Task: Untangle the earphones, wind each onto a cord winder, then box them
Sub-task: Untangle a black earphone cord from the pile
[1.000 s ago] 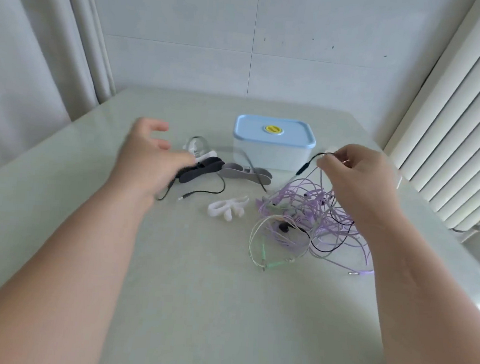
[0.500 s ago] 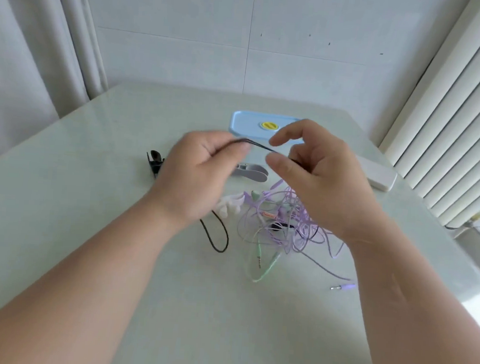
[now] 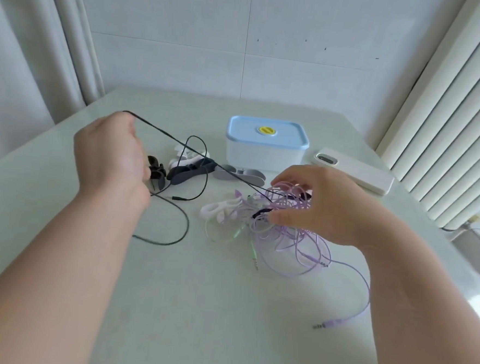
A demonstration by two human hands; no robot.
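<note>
The earphones (image 3: 288, 239) lie mostly in one purple and green knot on the table (image 3: 223, 322), just in front of the box (image 3: 263, 155), whose blue lid is on. We judge the task to be at an early stage. Only the black cord (image 3: 176, 140) is partly free, with slack looped on the table, and its far end runs into the knot. None of the winders (image 3: 191, 170) carries any cord, and nothing is boxed. So the rest of the untangling, all the winding and the boxing are left.

Our left hand (image 3: 110, 155) is raised at the left, its fingers curled tight around the black cord, which runs in a straight line down to the knot. Our right hand (image 3: 319, 204) sits over the knot, fingers spread and bent and the thumb low. It touches the strands, but we cannot tell if it pinches any. A phone (image 3: 353, 172) lies beside the box.
</note>
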